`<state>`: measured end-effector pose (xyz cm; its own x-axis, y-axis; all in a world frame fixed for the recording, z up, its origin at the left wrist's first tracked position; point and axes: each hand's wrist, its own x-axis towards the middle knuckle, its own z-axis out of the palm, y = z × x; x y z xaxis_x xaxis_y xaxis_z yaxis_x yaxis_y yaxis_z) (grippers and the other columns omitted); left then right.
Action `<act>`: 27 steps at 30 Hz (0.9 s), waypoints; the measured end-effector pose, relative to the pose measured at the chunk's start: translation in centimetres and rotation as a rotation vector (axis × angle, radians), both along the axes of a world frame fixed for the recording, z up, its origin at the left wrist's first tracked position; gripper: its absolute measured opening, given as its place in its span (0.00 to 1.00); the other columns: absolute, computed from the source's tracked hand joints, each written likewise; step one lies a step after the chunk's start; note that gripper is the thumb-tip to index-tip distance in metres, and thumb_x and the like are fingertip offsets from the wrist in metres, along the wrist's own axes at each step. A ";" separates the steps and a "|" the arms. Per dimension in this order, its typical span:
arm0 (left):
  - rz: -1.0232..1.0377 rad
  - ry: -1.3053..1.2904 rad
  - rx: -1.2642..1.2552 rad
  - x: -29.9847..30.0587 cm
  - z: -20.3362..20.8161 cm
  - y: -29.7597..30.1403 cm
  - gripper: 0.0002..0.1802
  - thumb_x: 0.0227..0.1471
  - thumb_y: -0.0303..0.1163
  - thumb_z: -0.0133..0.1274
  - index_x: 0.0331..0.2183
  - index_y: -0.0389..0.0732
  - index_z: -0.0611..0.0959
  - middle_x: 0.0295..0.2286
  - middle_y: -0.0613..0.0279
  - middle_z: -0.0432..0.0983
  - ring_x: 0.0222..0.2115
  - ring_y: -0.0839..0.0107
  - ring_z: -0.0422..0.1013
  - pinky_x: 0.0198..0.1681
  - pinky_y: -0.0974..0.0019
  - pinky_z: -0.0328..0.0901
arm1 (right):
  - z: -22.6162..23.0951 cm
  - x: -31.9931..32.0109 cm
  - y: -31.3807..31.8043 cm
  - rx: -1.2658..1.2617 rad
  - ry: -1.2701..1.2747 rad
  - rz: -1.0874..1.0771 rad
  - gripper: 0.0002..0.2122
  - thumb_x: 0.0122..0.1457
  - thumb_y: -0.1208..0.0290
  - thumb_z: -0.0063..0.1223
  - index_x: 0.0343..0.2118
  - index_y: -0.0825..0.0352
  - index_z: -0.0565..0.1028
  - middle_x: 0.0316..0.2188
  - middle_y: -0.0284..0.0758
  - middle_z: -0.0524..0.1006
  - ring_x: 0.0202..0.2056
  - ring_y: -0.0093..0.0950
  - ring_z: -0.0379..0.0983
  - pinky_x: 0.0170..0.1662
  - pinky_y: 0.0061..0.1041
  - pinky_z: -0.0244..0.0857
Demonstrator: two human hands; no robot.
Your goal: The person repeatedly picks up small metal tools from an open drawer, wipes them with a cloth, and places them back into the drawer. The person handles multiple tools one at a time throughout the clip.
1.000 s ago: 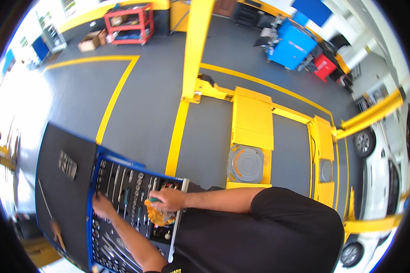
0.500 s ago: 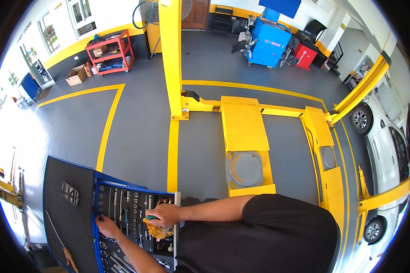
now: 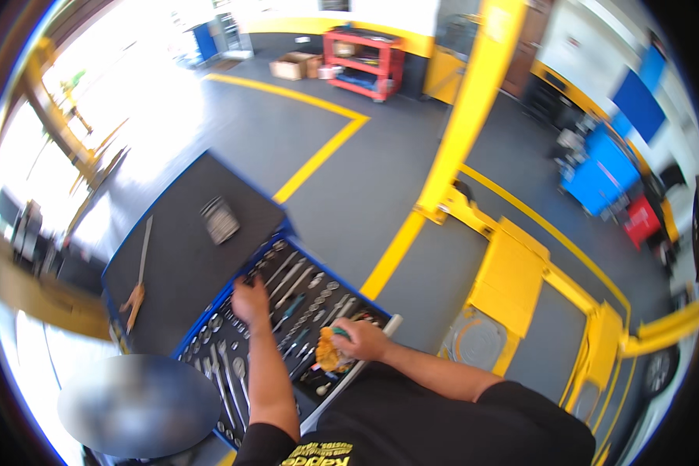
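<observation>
An open tool drawer (image 3: 391,322) lies before me, with sockets, wrenches (image 3: 227,380) and screwdrivers (image 3: 293,306) set in dark foam. My right hand (image 3: 363,340) is closed around a crumpled yellow-orange cloth (image 3: 331,351) at the drawer's near right side. A bit of green, which I cannot name, shows at its fingers. At the far left edge of the drawer, beside the small sockets, my left hand (image 3: 250,301) has its fingers curled together. Something dark is at its fingertips, too small and blurred to make out.
On the cabinet's black top (image 3: 180,256) lie a grey ribbed piece (image 3: 220,220) and a long thin rod with an orange-brown grip (image 3: 134,301). A blurred oval covers the lower left. Beyond stand a yellow lift post (image 3: 474,101), a lift ramp (image 3: 512,268) and a red cart (image 3: 363,64).
My view has swung left and tilted, so the cabinet and red cart appear farther right. Both hands stay at the drawer, the right one keeping the cloth.
</observation>
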<state>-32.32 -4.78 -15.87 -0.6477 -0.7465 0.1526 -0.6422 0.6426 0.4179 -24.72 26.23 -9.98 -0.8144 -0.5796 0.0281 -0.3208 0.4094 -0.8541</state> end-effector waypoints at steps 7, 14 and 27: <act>-0.020 0.142 0.072 0.6 1.1 0.5 0.22 0.51 0.48 0.60 0.45 0.48 0.83 0.33 0.48 0.84 0.35 0.48 0.80 0.41 0.49 0.73 | 0.1 0.0 -1.2 -0.025 0.040 0.005 0.12 0.61 0.63 0.55 0.40 0.66 0.74 0.26 0.48 0.79 0.32 0.50 0.79 0.34 0.44 0.71; 0.026 0.181 0.141 0.9 0.6 0.2 0.25 0.49 0.45 0.63 0.45 0.42 0.80 0.31 0.45 0.83 0.35 0.47 0.79 0.42 0.50 0.71 | -1.1 0.0 -1.3 -0.052 -0.029 0.036 0.10 0.61 0.67 0.56 0.37 0.70 0.74 0.23 0.45 0.79 0.27 0.44 0.79 0.30 0.38 0.71; 0.041 0.185 0.113 0.7 -0.3 0.1 0.20 0.51 0.41 0.59 0.41 0.38 0.82 0.30 0.44 0.83 0.32 0.47 0.79 0.38 0.48 0.73 | -1.1 -1.7 -0.7 -0.035 -0.223 0.197 0.10 0.61 0.67 0.56 0.38 0.69 0.74 0.24 0.45 0.79 0.28 0.42 0.80 0.31 0.35 0.71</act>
<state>-31.64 -4.65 -16.13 -0.5849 -0.7909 0.1799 -0.5725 0.5597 0.5991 -26.41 25.58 -11.05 -0.6745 -0.7291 -0.1163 -0.1937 0.3267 -0.9251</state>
